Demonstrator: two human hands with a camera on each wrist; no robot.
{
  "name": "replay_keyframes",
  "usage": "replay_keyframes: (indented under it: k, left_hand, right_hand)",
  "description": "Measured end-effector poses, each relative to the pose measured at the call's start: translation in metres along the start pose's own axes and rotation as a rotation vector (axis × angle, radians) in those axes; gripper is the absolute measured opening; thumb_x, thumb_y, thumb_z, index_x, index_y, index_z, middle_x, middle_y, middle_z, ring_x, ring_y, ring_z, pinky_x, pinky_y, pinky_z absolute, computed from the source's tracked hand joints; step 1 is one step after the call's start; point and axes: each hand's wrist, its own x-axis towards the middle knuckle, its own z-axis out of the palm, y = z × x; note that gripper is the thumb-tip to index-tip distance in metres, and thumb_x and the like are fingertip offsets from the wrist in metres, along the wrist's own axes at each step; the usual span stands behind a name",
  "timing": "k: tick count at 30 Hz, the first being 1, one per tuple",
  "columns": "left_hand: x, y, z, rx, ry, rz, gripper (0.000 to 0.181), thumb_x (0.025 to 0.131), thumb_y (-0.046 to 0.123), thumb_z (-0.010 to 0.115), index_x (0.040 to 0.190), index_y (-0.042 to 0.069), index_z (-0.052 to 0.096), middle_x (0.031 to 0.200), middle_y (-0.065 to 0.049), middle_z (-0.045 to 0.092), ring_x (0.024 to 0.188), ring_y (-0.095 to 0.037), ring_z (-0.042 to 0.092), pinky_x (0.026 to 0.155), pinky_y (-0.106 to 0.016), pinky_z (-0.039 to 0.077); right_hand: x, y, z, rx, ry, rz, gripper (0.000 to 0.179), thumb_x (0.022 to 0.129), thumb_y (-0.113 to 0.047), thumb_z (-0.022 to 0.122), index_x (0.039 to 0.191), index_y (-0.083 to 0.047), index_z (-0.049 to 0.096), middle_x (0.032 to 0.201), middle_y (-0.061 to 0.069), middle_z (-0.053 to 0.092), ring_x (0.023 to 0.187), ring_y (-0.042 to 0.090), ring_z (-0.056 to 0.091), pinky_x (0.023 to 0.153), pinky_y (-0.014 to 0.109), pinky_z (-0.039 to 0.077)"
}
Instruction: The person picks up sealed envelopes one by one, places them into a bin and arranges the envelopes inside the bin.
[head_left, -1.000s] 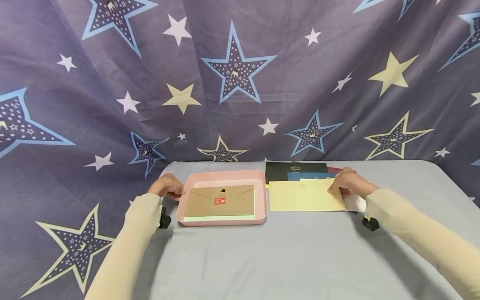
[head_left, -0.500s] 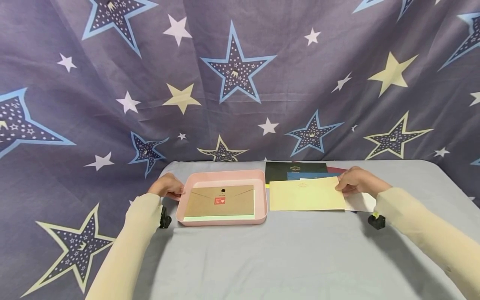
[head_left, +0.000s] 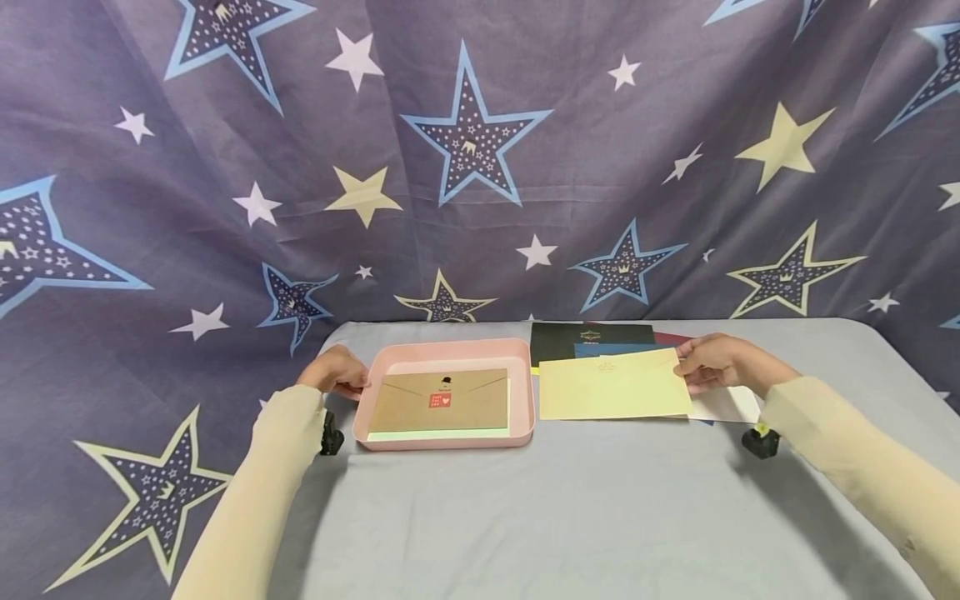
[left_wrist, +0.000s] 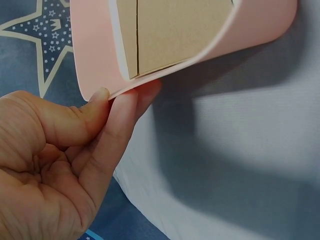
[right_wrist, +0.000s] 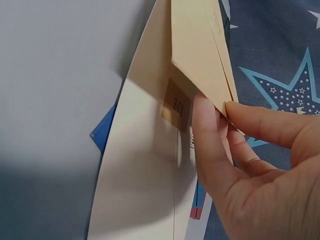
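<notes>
My left hand [head_left: 335, 371] pinches the left rim of a pink tray [head_left: 450, 444] between thumb and fingers. Inside the tray lies a brown kraft envelope [head_left: 472, 407] with a red heart label, over a pale green one [head_left: 435, 434]. With thumb and fingers, my right hand [head_left: 716, 364] pinches the right end of a pale yellow envelope [head_left: 611, 387]. That end is lifted, and in the right wrist view its corner tilts above a cream-white envelope [right_wrist: 145, 150] bearing a small gold label [right_wrist: 175, 105].
Behind the yellow envelope are a black envelope [head_left: 555, 342], a blue one [head_left: 588, 350] and a dark red one [head_left: 667, 338], overlapping in a pile. They lie on a table with a grey cloth [head_left: 540, 517]. A star-patterned curtain [head_left: 480, 242] hangs along the back.
My right hand has shifted right along the yellow envelope to its end and raised that end slightly. More of the white envelope shows. The left hand and tray stay put.
</notes>
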Motion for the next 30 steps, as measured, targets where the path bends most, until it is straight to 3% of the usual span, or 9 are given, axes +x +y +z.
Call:
replay_keyframes:
  k: [6,20,30]
  left_hand:
    - [0.0001,0.0011,0.0004,0.002,0.008,-0.009,0.012,0.080,-0.014,0.058,0.076,-0.004,0.059,0.074,-0.009,0.058,0.057,-0.013,0.064,0.060,-0.026,0.063]
    - [-0.0028,0.0015,-0.0028,-0.001,-0.025,0.006,0.008,0.079,-0.012,0.058,0.076,-0.005,0.059,0.076,-0.012,0.057,0.060,-0.014,0.065,0.062,-0.025,0.063]
    - [-0.0052,0.0008,-0.0011,0.005,-0.009,0.019,0.010,0.081,-0.012,0.058,0.076,-0.003,0.059,0.073,-0.008,0.056,0.057,-0.012,0.063,0.059,-0.025,0.062]
  right_hand:
    - [-0.0020,0.0001,0.0006,0.036,-0.001,0.009,0.036,0.098,0.001,0.060,0.128,0.002,0.041,0.082,-0.002,0.067,0.078,0.010,0.067,0.077,0.027,0.063]
    - [-0.0015,0.0003,-0.0006,0.073,-0.058,0.008,0.023,0.101,-0.001,0.057,0.121,-0.002,0.045,0.084,-0.003,0.070,0.078,0.009,0.070,0.077,0.027,0.063]
    - [-0.0036,0.0014,-0.0009,0.132,-0.075,-0.018,0.020,0.100,0.000,0.057,0.118,-0.006,0.051,0.086,-0.002,0.074,0.081,0.011,0.073,0.078,0.030,0.064]
